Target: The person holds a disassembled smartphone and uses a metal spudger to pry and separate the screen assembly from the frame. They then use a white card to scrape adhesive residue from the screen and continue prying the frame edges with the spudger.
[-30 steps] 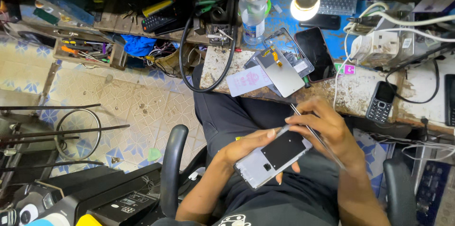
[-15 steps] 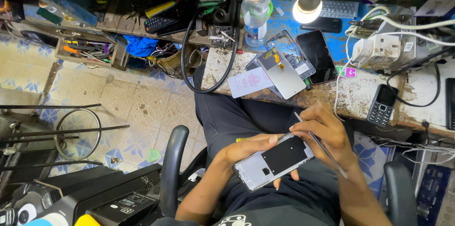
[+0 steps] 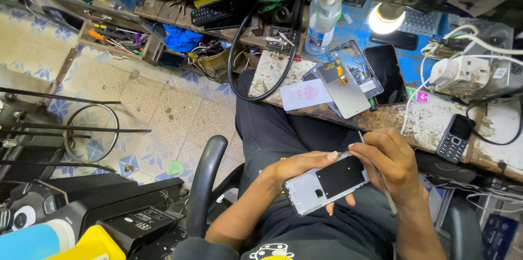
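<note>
My left hand holds an opened phone frame, silver with a black inner panel, over my lap. My right hand grips a thin metal tool like tweezers, its tip touching the upper right corner of the frame. On the worn workbench beyond lie a detached screen panel with an orange flex cable, a dark smartphone and a pale card.
A plastic water bottle, a lit bulb, a small keypad phone, a white power adapter with cables and a looped black cable crowd the bench. Tool trays sit over tiled floor at left. Black chair armrest is near my left arm.
My hands and the phone frame have shifted slightly; the tool tip has moved onto the frame's upper right corner. The bench items lie as before.
</note>
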